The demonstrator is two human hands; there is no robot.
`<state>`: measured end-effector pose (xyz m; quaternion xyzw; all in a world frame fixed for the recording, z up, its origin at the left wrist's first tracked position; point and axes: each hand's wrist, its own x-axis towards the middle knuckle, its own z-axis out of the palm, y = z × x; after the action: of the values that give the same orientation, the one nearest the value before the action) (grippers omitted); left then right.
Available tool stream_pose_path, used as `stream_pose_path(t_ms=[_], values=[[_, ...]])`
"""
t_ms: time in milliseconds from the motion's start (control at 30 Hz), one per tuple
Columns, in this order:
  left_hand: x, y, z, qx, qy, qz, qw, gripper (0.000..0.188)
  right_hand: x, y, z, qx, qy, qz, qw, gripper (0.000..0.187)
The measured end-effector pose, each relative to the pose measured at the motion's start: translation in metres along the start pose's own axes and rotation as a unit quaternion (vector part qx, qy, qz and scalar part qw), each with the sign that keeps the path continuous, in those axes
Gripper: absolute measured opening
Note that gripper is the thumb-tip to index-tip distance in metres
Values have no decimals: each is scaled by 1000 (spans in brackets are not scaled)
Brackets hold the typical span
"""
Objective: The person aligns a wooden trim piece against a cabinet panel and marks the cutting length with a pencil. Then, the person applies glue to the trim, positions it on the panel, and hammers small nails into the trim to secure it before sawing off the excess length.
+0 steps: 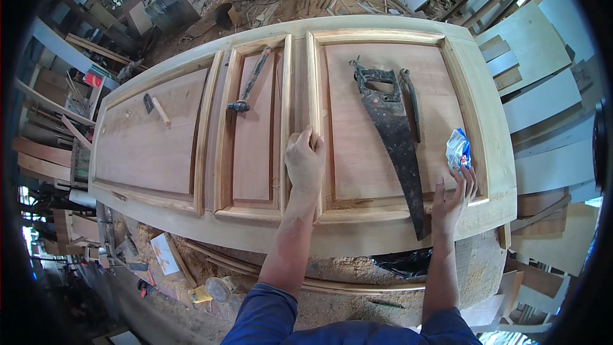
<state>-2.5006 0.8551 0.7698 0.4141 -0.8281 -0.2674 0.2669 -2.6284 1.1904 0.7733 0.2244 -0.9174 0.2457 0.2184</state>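
A large panelled wooden door (491,108) lies flat before me. My left hand (305,160) is closed over its middle upright, thumb and fingers pinched together; whatever they hold is hidden. My right hand (453,198) rests low on the right panel, thumb apart and fingers stretched out. Its fingertips meet the lower end of a crumpled blue and white packet (458,149). On the same panel lie a dark handsaw (394,134) and, beside its handle, pincers (411,102). A hammer (254,83) lies in the narrow middle panel, and a small hammer-like tool with a pale handle (159,110) in the left one.
Sawdust covers the bench (364,303) along the near side, where long wood strips (351,286), a round container (220,288) and a black plastic bag (403,262) lie. Boards (543,102) are stacked at the right. Wood scraps litter the ground beyond the door.
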Motion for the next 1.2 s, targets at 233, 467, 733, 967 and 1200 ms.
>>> stream_pose_path(t_ms=[233, 467, 733, 967, 1200], values=[[-6, -3, 3, 18, 8, 33, 999, 35, -4, 4, 0, 4, 2, -7, 1000, 32], [2, -15, -4, -2, -28, 40, 999, 36, -2, 7, 2, -3, -1, -37, 999, 32], [1, -23, 11, -18, 25, 61, 998, 36, -3, 8, 9, -13, -1, -19, 1000, 34], [-3, -22, 13, 15, 35, 80, 996, 36, -2, 7, 8, -19, 4, -27, 999, 33], [0, -28, 13, 42, 48, 118, 991, 37, -4, 11, 12, -15, 17, -34, 999, 34]])
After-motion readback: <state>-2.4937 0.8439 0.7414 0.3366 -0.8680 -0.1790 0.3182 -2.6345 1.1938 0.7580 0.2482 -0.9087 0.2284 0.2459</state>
